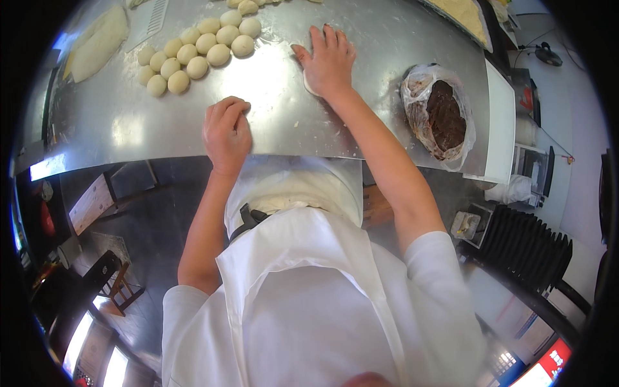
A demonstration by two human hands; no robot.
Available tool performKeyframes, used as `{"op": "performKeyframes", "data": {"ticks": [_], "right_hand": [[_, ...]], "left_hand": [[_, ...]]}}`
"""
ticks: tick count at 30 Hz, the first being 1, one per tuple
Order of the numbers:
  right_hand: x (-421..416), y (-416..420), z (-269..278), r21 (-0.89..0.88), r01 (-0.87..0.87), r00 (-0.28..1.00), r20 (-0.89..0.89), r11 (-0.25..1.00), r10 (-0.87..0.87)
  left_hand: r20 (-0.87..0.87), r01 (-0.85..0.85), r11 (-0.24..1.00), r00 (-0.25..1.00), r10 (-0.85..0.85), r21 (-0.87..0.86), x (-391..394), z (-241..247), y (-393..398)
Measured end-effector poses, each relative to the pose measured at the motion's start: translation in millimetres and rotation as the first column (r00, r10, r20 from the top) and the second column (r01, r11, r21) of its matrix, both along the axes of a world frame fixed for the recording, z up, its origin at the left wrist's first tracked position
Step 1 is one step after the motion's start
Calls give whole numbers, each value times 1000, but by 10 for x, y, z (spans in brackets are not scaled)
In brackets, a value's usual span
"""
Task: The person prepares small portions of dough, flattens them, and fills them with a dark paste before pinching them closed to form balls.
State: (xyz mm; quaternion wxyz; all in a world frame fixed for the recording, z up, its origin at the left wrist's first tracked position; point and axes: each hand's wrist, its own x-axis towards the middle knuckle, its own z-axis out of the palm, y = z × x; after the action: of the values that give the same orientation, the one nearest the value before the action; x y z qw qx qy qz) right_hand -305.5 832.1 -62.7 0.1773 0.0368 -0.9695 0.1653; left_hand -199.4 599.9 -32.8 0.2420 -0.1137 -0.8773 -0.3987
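Note:
My right hand point(330, 63) lies palm down on a flattened piece of dough point(310, 85), whose pale edge shows beside the heel of the hand; its fingers are spread. To the left, my left hand point(228, 126) rests on the steel worktable point(290, 138) near its front edge, fingers curled; whether anything is inside them cannot be seen. Several round dough balls point(197, 67) sit in rows beyond the left hand. Right of my right forearm stands an open clear plastic bag point(416, 92) holding a dark brown paste point(446, 116).
A large slab of dough point(100, 46) and a white plastic scraper point(151, 22) with a slotted edge lie at the far left. More dough pieces point(247, 7) are at the back. A tray of yellowish crumbs point(462, 17) stands at the back right, and a white board point(499, 121) adjoins the table's right end.

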Motion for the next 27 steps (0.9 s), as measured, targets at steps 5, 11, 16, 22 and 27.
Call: {"op": "performKeyframes", "data": {"ticks": [5,11,16,22,27], "right_hand": [[214,459,257,-845,143,975,211,515,75],[864,120,307,-620,63,982,179,782,62],[1126,-97,513,-988,151,944,156,39,290],[1274,-82,718,-667,-99,952,153,738,266],[1445,-53,899,-686,-40,961,172,727,215]], "left_hand": [[-6,16,999,1000,-16,34,21,-82,-33],[98,44,977,993,-66,210,29,-131,27],[374,-255,275,588,-717,927,105,264,388],[193,-439,8,377,-906,898,77,171,613],[265,-405,60,472,-841,912,89,217,675]]}}
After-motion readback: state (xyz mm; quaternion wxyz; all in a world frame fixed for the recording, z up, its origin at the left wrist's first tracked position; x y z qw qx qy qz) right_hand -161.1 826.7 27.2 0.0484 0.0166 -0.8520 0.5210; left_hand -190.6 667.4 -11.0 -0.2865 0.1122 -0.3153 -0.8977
